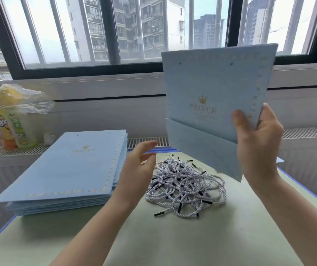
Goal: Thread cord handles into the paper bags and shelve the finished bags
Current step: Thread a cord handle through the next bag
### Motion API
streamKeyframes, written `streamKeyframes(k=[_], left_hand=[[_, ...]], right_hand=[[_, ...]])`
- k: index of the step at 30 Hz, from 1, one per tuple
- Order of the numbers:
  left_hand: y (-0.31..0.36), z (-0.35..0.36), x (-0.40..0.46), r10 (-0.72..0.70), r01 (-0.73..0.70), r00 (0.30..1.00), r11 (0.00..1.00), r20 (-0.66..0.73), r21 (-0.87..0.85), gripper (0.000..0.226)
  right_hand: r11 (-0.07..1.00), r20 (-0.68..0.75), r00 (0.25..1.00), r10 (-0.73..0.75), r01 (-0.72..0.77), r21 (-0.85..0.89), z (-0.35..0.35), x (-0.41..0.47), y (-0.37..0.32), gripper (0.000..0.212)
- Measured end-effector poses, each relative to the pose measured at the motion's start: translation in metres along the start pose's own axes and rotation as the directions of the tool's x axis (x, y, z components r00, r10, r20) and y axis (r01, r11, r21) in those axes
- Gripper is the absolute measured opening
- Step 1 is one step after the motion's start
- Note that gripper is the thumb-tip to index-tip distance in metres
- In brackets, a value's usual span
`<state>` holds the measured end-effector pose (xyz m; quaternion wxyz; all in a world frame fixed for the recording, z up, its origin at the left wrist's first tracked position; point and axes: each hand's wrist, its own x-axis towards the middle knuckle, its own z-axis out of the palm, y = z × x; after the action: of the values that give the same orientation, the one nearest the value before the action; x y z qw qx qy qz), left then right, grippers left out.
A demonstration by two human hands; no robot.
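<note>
One head-worn view was recorded. A flat, folded light-blue paper bag (209, 96) was held raised above the far right part of the table (173, 242), in front of the window (115, 29). It was gripped at its right edge by the right hand (257, 143), with the thumb laid on the printed face and the fingers curled behind the edge. A gold crown and the word PRINCE were seen on the bag's face, two small punched holes were visible near its top edge, and its folded base flap was turned toward the table. No cord was seen in those holes.

The left hand (140, 164) was held in the air between the stack and the raised bag, fingers loosely spread and slightly bent, with nothing held. Whether it touched the stack could not be told.

A stack of flat blue bags (67, 169) of the same print was laid on the left part of the table, partly overhanging its left edge. A loose heap of white twisted cord handles (186, 187) with black tips was laid on the pale green tabletop, right of the stack and below the raised bag.

On the sill at far left, drink bottles (13, 121) were seen standing, with a thin plastic bag (23, 98) draped over them.
</note>
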<state>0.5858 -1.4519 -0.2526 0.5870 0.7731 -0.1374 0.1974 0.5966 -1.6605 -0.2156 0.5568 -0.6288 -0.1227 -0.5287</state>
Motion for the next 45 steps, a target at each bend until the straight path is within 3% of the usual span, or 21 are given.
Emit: streamKeyframes(k=[3,6,11,14,16,17,19,21,23,25,27,31,35,37,40,42,45], left_hand=[[0.0,0.0,0.001,0.051,-0.045,0.994,0.997,-0.101,0.059,0.033],[0.002,-0.002,0.0,0.105,-0.086,0.979,0.99,-0.176,0.109,0.036],[0.01,-0.011,0.003,0.006,0.0,0.981,1.0,-0.195,0.031,0.034],[0.018,-0.018,0.003,-0.11,0.104,0.987,0.993,-0.114,-0.053,0.017],[0.021,-0.022,0.003,-0.144,0.139,0.984,0.989,-0.106,-0.054,0.006],[0.022,-0.024,0.004,-0.148,0.145,0.981,0.989,-0.123,-0.035,0.004],[0.02,-0.027,0.007,-0.159,0.16,0.973,0.987,-0.169,-0.012,0.006],[0.018,-0.031,0.01,-0.166,0.173,0.961,0.985,-0.221,0.012,0.007],[0.016,-0.035,0.013,-0.153,0.172,0.949,0.984,-0.275,0.045,0.01],[0.014,-0.038,0.015,-0.151,0.177,0.94,0.982,-0.307,0.059,0.011],[0.012,-0.039,0.016,-0.16,0.185,0.936,0.981,-0.313,0.054,0.013],[0.009,-0.037,0.016,-0.158,0.187,0.933,0.981,-0.322,0.059,0.011],[0.01,-0.036,0.016,-0.165,0.186,0.929,0.982,-0.333,0.033,0.004],[0.01,-0.035,0.015,-0.187,0.205,0.922,0.979,-0.338,0.017,0.004],[0.011,-0.033,0.013,-0.261,0.252,0.921,0.965,-0.288,-0.068,0.004],[0.011,-0.029,0.011,-0.308,0.275,0.924,0.947,-0.226,-0.166,0.012],[0.013,-0.02,0.006,-0.38,0.323,0.917,0.886,-0.121,-0.332,0.012]], right_hand=[[0.958,-0.002,0.972,0.237,-0.233,0.165,0.001,0.0,0.008,0.009],[0.849,0.11,0.884,0.455,-0.468,0.246,0.004,-0.004,0.016,0.007],[0.68,0.317,0.714,0.624,-0.697,0.23,0.003,-0.008,0.02,0.012],[0.588,0.43,0.6,0.675,-0.789,0.177,0.004,-0.012,0.022,0.019],[0.584,0.422,0.566,0.709,-0.806,0.101,0.006,-0.015,0.03,0.029],[0.632,0.387,0.582,0.715,-0.775,-0.001,0.007,-0.016,0.035,0.035],[0.746,0.358,0.655,0.666,-0.567,-0.35,0.007,-0.019,0.046,0.035],[0.735,0.398,0.678,0.618,-0.318,-0.6,0.006,-0.02,0.052,0.026],[0.653,0.47,0.571,0.673,-0.159,-0.74,0.004,-0.021,0.05,0.031],[0.577,0.529,0.429,0.732,0.023,-0.816,0.003,-0.026,0.046,0.019],[0.546,0.549,0.37,0.75,0.123,-0.829,0.004,-0.031,0.044,0.023],[0.602,0.559,0.469,0.684,0.071,-0.795,0.005,-0.032,0.044,0.016],[0.711,0.444,0.754,0.484,-0.043,-0.702,0.005,-0.024,0.048,0.023],[0.816,0.345,0.842,0.414,-0.176,-0.551,0.004,-0.018,0.042,0.027],[0.907,0.225,0.887,0.404,-0.357,-0.221,0.003,-0.008,0.026,0.032],[0.904,0.192,0.886,0.422,-0.427,-0.019,0.003,-0.003,0.017,0.034],[0.892,0.196,0.883,0.426,-0.446,0.073,0.003,0.0,0.009,0.033]])
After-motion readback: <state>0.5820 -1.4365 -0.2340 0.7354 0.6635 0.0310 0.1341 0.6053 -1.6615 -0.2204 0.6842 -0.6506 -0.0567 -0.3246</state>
